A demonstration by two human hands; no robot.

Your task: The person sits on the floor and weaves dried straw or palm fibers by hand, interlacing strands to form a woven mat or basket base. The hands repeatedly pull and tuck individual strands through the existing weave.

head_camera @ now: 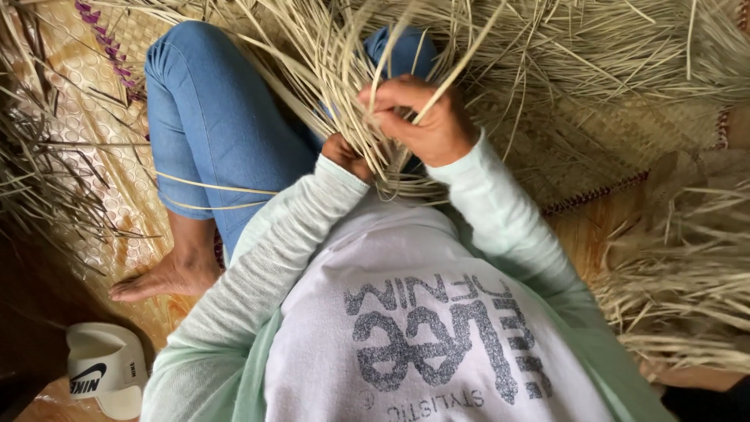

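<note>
Your right hand [422, 117], just above frame centre, is curled tight, pinching a single straw strip [457, 66] that runs up and to the right from your fingers. Just below and left of it, your left hand [346, 154] is mostly buried in the bundle [328, 62]; its grip I cannot tell. The loose strips fan up toward the top edge, long axes pointing away from you. The right hand sits nearer them. Further out, the woven mat [594, 148] lies at right.
</note>
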